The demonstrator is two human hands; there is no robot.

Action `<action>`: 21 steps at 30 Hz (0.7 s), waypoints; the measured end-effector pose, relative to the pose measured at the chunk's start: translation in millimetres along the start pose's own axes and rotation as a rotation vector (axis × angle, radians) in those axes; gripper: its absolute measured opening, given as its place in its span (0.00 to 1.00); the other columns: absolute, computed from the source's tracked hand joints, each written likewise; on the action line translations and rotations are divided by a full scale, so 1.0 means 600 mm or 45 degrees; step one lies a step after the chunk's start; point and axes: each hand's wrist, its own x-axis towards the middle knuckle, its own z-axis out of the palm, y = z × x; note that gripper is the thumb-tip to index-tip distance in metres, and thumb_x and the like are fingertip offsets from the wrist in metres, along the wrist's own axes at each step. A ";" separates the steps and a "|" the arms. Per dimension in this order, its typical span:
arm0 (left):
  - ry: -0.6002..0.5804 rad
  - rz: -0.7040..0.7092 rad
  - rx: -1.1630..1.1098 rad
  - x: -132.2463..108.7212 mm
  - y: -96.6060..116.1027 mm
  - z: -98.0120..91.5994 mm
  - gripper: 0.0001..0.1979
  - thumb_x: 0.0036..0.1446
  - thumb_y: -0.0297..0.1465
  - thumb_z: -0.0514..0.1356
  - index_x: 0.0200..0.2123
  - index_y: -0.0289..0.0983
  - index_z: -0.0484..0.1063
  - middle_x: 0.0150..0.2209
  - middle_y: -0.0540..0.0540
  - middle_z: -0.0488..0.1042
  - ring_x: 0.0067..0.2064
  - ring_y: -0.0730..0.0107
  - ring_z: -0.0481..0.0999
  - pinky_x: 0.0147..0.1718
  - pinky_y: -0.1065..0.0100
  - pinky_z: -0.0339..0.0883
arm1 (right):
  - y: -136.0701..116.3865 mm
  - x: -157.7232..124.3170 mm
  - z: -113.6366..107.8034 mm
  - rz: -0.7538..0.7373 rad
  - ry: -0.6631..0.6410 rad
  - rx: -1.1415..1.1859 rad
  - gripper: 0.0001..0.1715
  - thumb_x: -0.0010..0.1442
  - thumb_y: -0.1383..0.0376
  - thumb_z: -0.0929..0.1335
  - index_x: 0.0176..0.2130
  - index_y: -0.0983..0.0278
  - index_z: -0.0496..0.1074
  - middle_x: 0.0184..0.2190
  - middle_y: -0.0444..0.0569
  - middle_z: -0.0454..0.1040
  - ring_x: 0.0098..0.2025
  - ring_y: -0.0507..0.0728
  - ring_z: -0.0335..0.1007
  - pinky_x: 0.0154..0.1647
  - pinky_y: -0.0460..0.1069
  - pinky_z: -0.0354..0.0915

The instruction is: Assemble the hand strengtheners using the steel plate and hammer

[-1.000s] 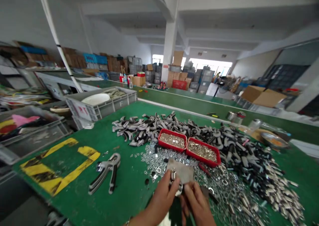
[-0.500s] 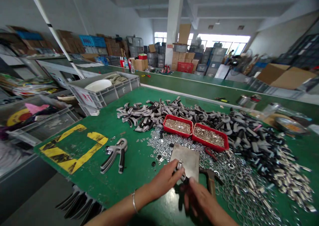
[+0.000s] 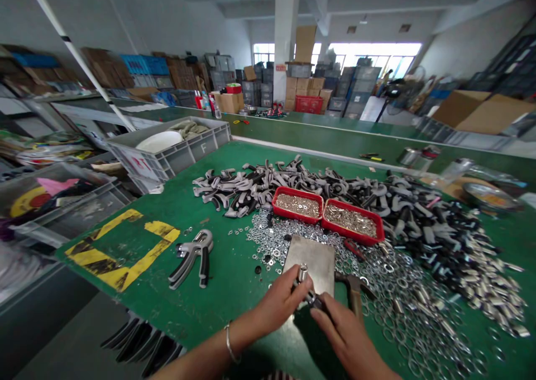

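Observation:
My left hand (image 3: 281,295) pinches a small shiny metal cylinder (image 3: 302,271) whose upper end stands above the fingers. My right hand (image 3: 345,329) has its thumb and fingers closed on a dark piece (image 3: 314,300) that appears joined to the cylinder's lower side; the joint is partly hidden by fingers. Both hands are just over the near edge of a flat steel plate (image 3: 312,257). A hammer (image 3: 355,296) with a wooden handle lies right of the plate, close to my right hand. A grey-and-black plier-like clamp (image 3: 195,257) lies farther left on the green table.
Two red trays (image 3: 288,217) of tiny metal parts stand behind the plate. Loose washers (image 3: 268,243) and rings spread around them. Heaped grey-and-black handles (image 3: 251,187) lie beyond, with metal sleeves (image 3: 494,296) at right. A grey crate (image 3: 184,156) sits at the table's left edge.
My right hand has shifted slightly up, with its fingers now wrapped more closely over the dark piece. The left hand keeps its pinch on the cylinder. The view has moved a little.

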 end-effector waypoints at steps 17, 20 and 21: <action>0.061 0.218 0.065 0.003 0.016 0.026 0.08 0.68 0.31 0.48 0.44 0.37 0.64 0.47 0.42 0.67 0.50 0.64 0.67 0.53 0.61 0.63 | -0.002 0.004 -0.010 -0.055 0.118 0.011 0.25 0.58 0.43 0.67 0.36 0.62 0.70 0.31 0.48 0.72 0.30 0.54 0.66 0.31 0.47 0.64; 0.151 0.174 -0.002 0.001 0.009 0.034 0.09 0.70 0.31 0.45 0.43 0.37 0.63 0.43 0.43 0.67 0.46 0.66 0.69 0.49 0.63 0.65 | 0.002 0.003 -0.007 0.020 0.107 0.210 0.26 0.58 0.41 0.67 0.36 0.61 0.68 0.28 0.45 0.68 0.27 0.51 0.61 0.26 0.45 0.62; 0.113 0.256 0.035 -0.001 0.005 0.036 0.08 0.69 0.31 0.47 0.42 0.38 0.64 0.42 0.43 0.67 0.46 0.66 0.69 0.49 0.63 0.65 | 0.004 0.002 -0.005 0.112 0.010 0.343 0.28 0.60 0.40 0.63 0.37 0.61 0.67 0.24 0.41 0.64 0.21 0.50 0.56 0.21 0.44 0.59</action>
